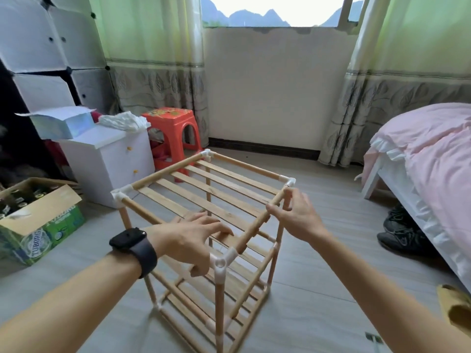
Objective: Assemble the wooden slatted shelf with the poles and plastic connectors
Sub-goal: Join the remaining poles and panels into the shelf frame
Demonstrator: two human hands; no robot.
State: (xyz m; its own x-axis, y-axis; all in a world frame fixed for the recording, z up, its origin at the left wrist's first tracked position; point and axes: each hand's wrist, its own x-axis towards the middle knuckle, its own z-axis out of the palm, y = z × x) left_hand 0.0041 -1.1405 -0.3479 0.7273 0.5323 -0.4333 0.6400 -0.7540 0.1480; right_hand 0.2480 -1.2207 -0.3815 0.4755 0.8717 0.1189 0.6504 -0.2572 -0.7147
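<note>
The wooden slatted shelf [211, 200], a pale open cube of smooth round poles [175, 165], flat rough-grained slats [239, 184] and glossy white plastic corner connectors [221, 262], is set upright on the grey plank floor [318, 289] just left of the pink-quilted bed [433, 159]. The left hand [188, 240], banded at the wrist by a matt black smartwatch [133, 247], is laid over the front top pole [142, 209]. Its fingers are bent across the nearest slat and its thumb is hooked beneath, so the pole is gripped. The right-side top pole [252, 229] is pinched between the thumb and curled fingers of the right hand [298, 220]. Further left of the bed, a glossy orange plastic stool [173, 128] and a boxy white cabinet [112, 159] are seen.
</note>
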